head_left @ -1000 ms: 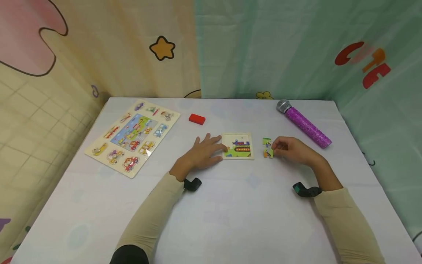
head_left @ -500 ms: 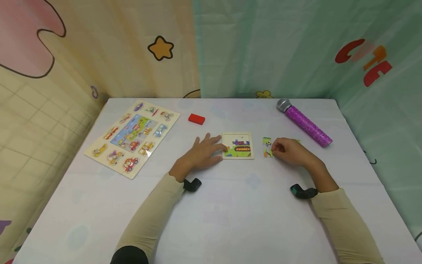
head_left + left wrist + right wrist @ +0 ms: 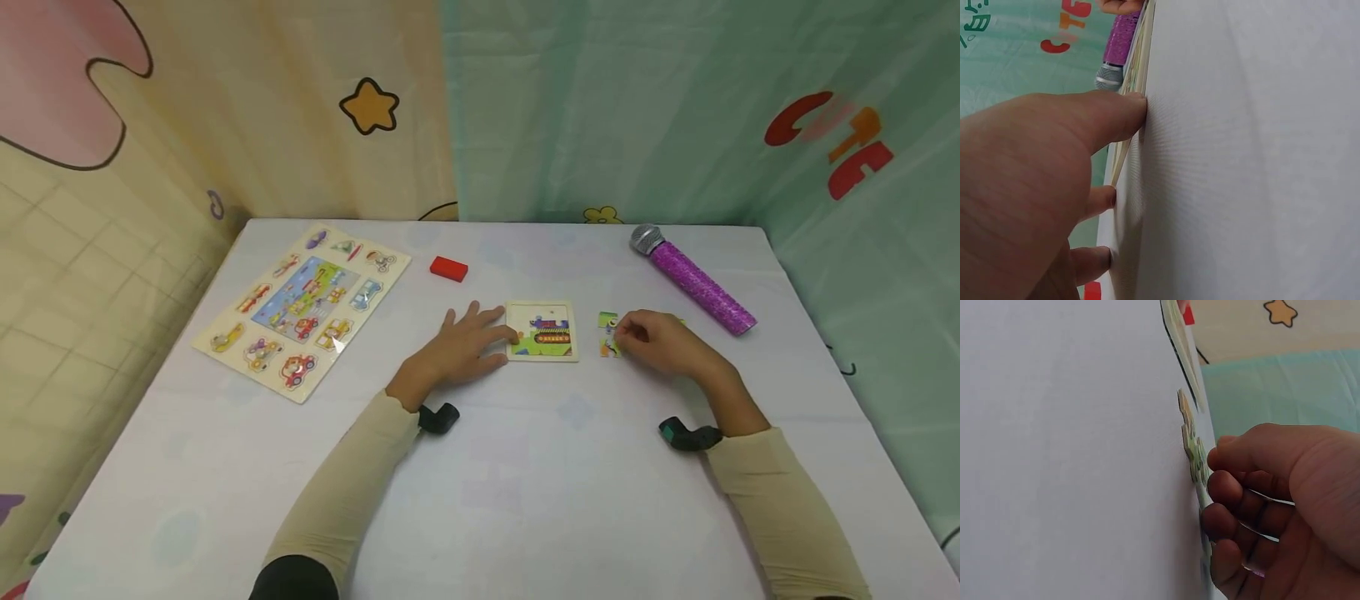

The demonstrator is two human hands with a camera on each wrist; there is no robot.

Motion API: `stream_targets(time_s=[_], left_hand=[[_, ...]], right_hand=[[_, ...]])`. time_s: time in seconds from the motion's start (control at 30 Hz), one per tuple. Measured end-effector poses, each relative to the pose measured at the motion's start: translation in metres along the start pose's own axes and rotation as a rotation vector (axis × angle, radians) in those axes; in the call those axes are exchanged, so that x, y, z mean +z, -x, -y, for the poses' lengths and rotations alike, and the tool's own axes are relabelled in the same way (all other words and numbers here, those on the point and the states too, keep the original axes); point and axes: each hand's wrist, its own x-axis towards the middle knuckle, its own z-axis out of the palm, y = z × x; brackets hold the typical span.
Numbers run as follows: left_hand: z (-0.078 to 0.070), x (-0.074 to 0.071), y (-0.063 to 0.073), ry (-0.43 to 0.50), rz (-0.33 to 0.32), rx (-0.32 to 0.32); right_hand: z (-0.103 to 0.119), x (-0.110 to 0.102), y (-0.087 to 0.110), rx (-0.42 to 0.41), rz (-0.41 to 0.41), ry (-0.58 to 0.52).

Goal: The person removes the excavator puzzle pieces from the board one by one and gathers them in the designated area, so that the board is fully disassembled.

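Observation:
My left hand lies with fingers spread at the left side of a small square puzzle tray, its index fingertip over the tray's left edge. In the left wrist view the thumb rests along the tray's near edge. The tray holds a picture of a tracked vehicle, with a pale gap at its top. To its right lie small green jigsaw puzzle pieces, joined in an upright strip. My right hand has curled fingers and pinches at the strip's right edge; the thumb and index tips hide part of it.
A large picture puzzle board lies at the left of the white table. A red block sits behind the left hand. A glittery purple microphone lies at the back right. Another green piece peeks out behind the right hand.
My right fingertips have shifted slightly left over the puzzle pieces, and a bit of green now shows behind that hand. My left hand and the tray have stayed in place.

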Motion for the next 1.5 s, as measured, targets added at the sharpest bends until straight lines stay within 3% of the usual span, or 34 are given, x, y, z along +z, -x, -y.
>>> stream_targets(time_s=[0.23, 0.37, 0.53, 0.73, 1.13, 1.5], left_hand=[[0.000, -0.002, -0.001, 0.010, 0.001, -0.002], [0.001, -0.001, -0.001, -0.005, 0.001, -0.006], [0.001, 0.000, -0.002, -0.014, 0.005, 0.005], [0.001, 0.001, -0.002, -0.018, -0.006, 0.006], [0.002, 0.001, -0.002, 0.002, -0.004, -0.009], [0.001, 0.001, -0.001, 0.012, -0.004, -0.003]], right_hand=[[0.030, 0.007, -0.035, -0.123, 0.003, -0.012], [0.050, 0.018, -0.061, -0.152, 0.101, -0.026], [0.064, 0.030, -0.079, -0.139, 0.214, 0.051], [0.067, 0.034, -0.081, -0.090, 0.194, 0.057], [0.060, 0.033, -0.082, -0.123, 0.208, -0.056], [0.054, 0.032, -0.080, -0.126, 0.151, -0.078]])
